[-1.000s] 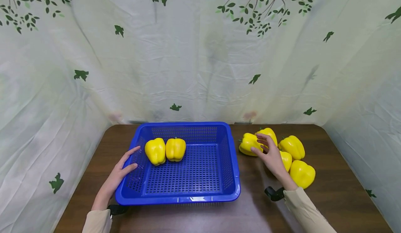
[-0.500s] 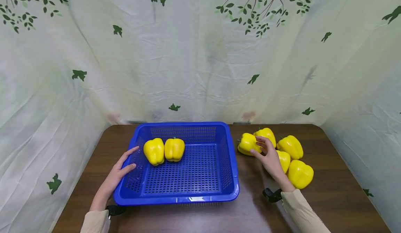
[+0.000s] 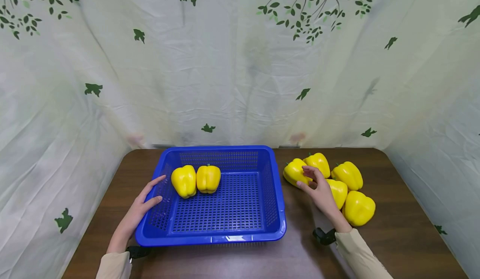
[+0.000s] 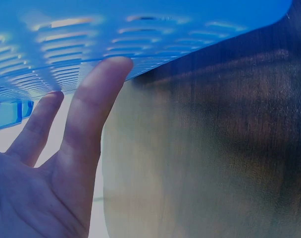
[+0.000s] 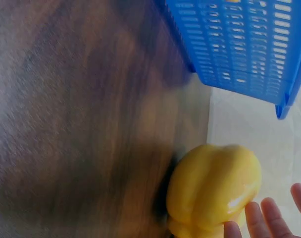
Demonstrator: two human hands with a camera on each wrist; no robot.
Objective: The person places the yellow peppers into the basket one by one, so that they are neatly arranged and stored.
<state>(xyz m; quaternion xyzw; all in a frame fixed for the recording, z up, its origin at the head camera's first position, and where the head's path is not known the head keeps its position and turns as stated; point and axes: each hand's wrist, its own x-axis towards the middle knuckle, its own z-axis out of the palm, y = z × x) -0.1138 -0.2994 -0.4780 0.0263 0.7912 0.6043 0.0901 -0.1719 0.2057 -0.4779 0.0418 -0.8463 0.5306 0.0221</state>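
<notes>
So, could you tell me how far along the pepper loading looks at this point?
Two yellow peppers already sit in the blue basket. The right hand is touching the nearest pepper of the five on the table, not yet lifting it. The left hand rests open against the basket's left wall. So five remain outside.

a staged recording booth, not a lived-in room: pale leaf-printed cloth (image 3: 232, 74) hangs on three sides of a brown wooden counter (image 3: 393, 237), hiding whatever lies behind.
</notes>
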